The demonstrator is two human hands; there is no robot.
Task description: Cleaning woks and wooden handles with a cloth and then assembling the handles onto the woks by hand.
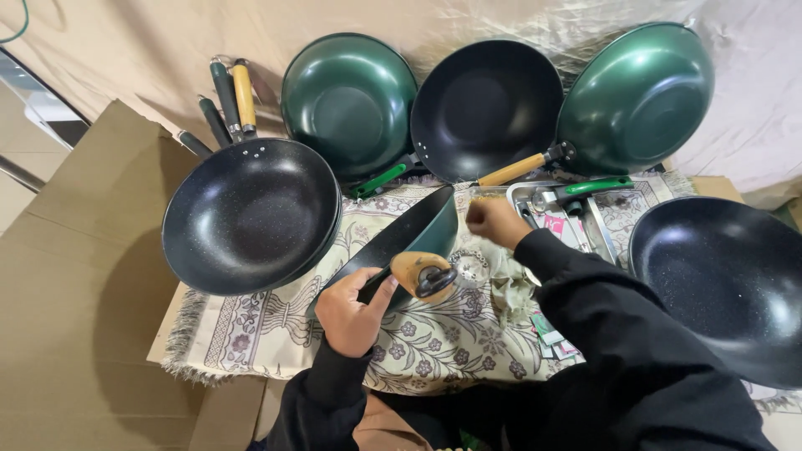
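My left hand (351, 313) grips the handle end of a green-bodied pan (418, 234) with a wooden handle (418, 271), held tilted on its side over a patterned cloth (443, 342). My right hand (494, 221) is closed beside the pan's rim, fingers pinched together; what it holds is hidden. A small round metal piece (469, 267) lies just below it near the handle end. Both arms wear black sleeves.
A stack of black speckled pans (251, 213) sits at left, a large black pan (727, 280) at right. Two green pans (349, 100) (639, 96) and a black one (484, 108) lean against the back cloth. A metal tray (585, 213) holds parts. Cardboard (75, 292) lies left.
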